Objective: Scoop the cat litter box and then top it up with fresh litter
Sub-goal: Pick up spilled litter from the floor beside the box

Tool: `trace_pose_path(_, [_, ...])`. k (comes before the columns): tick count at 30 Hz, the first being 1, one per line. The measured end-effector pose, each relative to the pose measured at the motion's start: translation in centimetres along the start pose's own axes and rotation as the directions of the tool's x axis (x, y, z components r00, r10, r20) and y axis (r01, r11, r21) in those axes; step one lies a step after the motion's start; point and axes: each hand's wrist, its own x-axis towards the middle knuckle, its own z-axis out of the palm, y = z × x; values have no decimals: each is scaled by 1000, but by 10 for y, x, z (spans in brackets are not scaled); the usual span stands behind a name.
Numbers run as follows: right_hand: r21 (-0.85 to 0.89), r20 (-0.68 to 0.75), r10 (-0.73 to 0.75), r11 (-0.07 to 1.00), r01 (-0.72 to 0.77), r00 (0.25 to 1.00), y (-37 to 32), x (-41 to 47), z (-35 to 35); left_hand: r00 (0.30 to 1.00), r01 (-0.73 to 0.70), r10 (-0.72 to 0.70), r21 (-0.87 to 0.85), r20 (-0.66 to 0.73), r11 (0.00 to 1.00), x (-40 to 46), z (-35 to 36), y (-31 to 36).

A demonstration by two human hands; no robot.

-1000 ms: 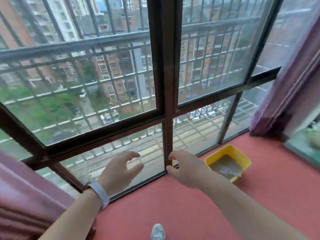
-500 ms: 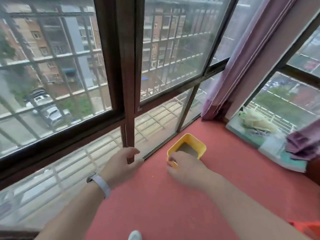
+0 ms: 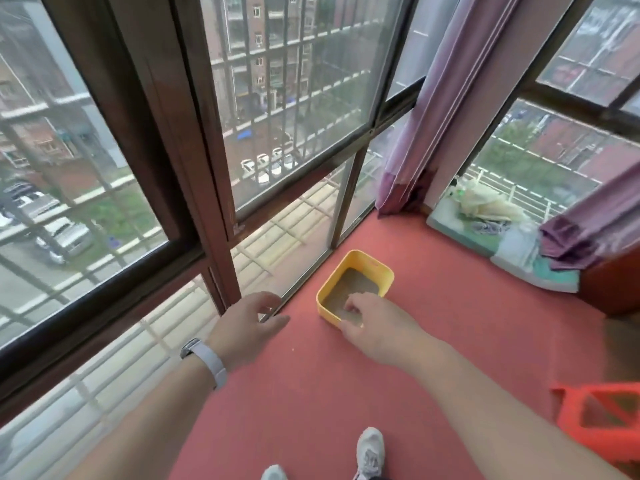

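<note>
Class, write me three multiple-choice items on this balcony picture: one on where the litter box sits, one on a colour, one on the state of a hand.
1. Where is the square yellow plastic litter box?
A. on the red floor beside the window's lower glass
B. on the green mat in the corner
C. inside the orange crate

2. What colour is the band on the left wrist?
A. black
B. white
C. red

3. How is the left hand?
A. gripping a scoop
B. pressed flat on the glass
C. empty, with loosely spread fingers

Key: 1 A, the box stands on the red floor close to the window frame; 2 B, the wristband is white; 3 C, nothing lies in its fingers.
</note>
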Motion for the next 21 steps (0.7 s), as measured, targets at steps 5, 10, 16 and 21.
trace_pose_path(5, [20, 35, 1, 1000, -2, 999, 37, 25, 4, 998, 43, -43, -1, 41, 999, 31, 25, 10])
trace_pose_path(10, [39, 132, -23, 999, 17, 991, 86, 59, 5, 984, 175, -173, -39, 42, 984, 61, 57, 17])
trace_pose_path(16, [85, 212, -37, 996, 20, 977, 157, 114, 12, 945, 319, -315, -37, 85, 947, 105, 123, 37])
trace_pose_path(21, [112, 327, -69, 993, 34, 943, 191, 161, 43, 883, 469, -460, -200, 89, 860, 141, 172, 34])
